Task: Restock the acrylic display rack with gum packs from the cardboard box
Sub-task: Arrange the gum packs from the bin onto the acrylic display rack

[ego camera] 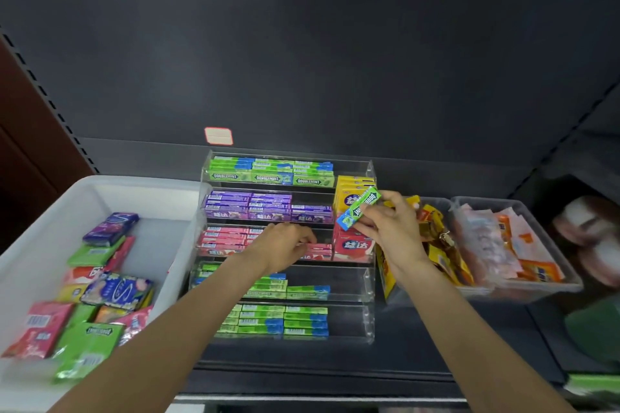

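A clear acrylic display rack (369,282) with several tiers stands on the dark shelf; green, purple, pink and more green gum packs fill its rows. My right hand (389,225) holds a green-and-blue gum pack (357,209), tilted, in front of the rack's right end. My left hand (285,243) reaches into the pink tier, its fingers curled at a pink gum pack (317,250). A white bin (100,184) at the left holds several loose gum packs in mixed colours. No cardboard box is in view.
Yellow and red packs (352,201) stand in the rack's right column. Right of the rack sit a clear bin (436,238) of yellow-wrapped sweets and another clear bin (523,245) of orange and pink sachets. A price label (218,136) is stuck on the dark back wall.
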